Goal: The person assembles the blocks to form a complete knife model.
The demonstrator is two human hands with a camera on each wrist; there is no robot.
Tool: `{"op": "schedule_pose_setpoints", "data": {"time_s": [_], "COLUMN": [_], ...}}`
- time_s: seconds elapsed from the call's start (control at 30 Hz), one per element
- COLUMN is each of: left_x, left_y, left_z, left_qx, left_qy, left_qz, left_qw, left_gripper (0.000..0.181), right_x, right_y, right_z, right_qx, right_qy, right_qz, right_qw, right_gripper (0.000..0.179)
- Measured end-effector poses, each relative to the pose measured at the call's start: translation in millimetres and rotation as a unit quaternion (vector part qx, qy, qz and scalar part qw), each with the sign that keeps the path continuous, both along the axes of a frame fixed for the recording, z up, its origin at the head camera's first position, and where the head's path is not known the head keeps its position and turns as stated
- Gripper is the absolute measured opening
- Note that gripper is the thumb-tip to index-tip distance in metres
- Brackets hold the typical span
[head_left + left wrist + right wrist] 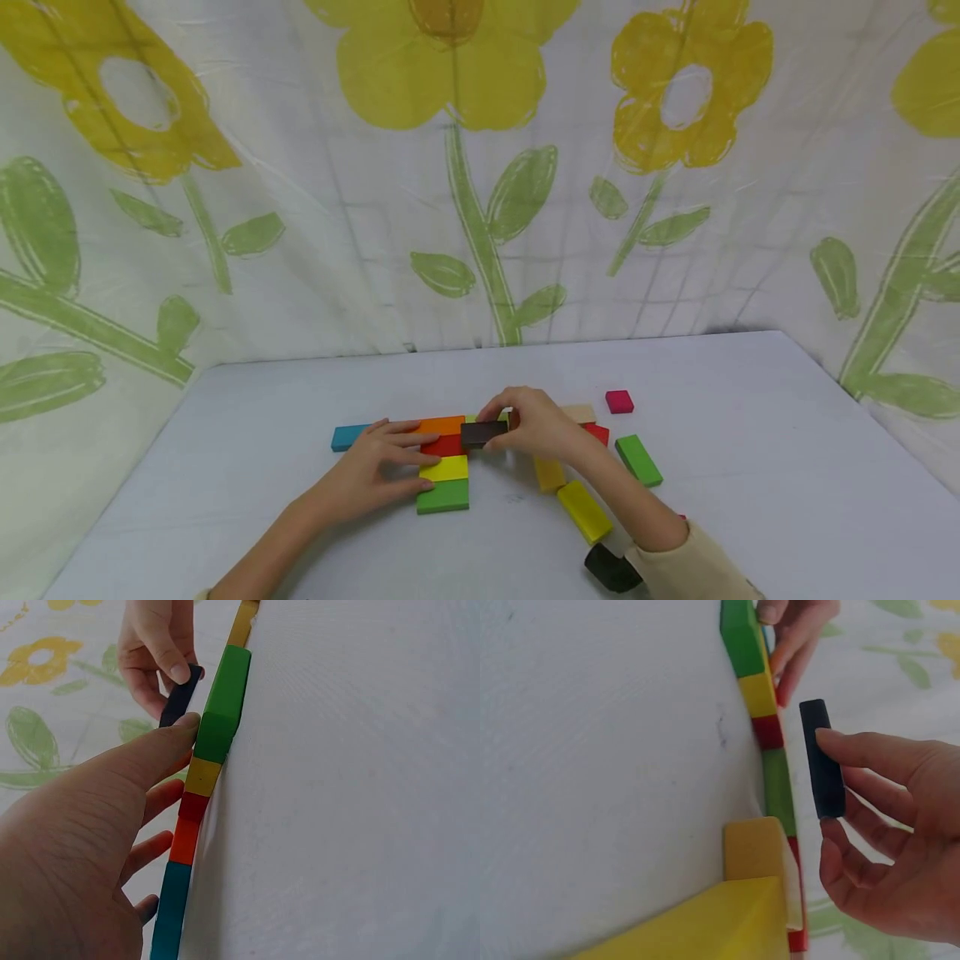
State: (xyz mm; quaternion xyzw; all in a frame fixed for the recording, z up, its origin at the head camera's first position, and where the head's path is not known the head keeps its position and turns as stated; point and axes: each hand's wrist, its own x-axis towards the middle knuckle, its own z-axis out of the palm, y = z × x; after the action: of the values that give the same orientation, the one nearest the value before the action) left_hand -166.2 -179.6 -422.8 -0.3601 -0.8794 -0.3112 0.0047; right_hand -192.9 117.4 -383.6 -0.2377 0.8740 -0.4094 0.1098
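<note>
My right hand (538,422) pinches a black block (482,435) between thumb and fingers. In the right wrist view this black block (823,769) is held up off the table. My left hand (367,473) spreads its fingers over a stack-like column of flat blocks: orange (442,427), red (444,446), yellow (445,468) and green (442,497). Its thumb touches the green block (225,701) in the left wrist view. A blue block (348,437) extends from the column's upper left, partly behind the left hand. A light green block (471,418) shows behind the black one.
Right of the hands lie an orange-yellow block (550,476), a yellow block (585,512), a red block (597,432), a pale wood block (579,413), a green block (639,460) and a small red block (619,402). A black curved piece (611,569) sits by the right sleeve.
</note>
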Motion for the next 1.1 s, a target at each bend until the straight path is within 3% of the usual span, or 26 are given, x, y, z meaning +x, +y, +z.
{"op": "schedule_pose_setpoints", "data": {"time_s": [0.6,1.1], "left_x": [-0.1,0.1], "left_y": [-0.2,1.0], "left_z": [1.6,2.6], "left_qx": [-0.004,0.001], "left_qy": [-0.008,-0.012], "left_qz": [0.0,0.003], "left_qw": [1.0,0.9999], "left_gripper": [0.034,0.034], "right_x": [-1.4,-1.3], "right_y": [0.9,0.3], "right_z": [-3.9,-9.7], "right_qx": [0.026,0.034], "right_qy": [-0.032,-0.017], "right_qz": [-0.026,-0.013], "right_qw": [0.9988,0.9992], "right_gripper": [0.027,0.026]}}
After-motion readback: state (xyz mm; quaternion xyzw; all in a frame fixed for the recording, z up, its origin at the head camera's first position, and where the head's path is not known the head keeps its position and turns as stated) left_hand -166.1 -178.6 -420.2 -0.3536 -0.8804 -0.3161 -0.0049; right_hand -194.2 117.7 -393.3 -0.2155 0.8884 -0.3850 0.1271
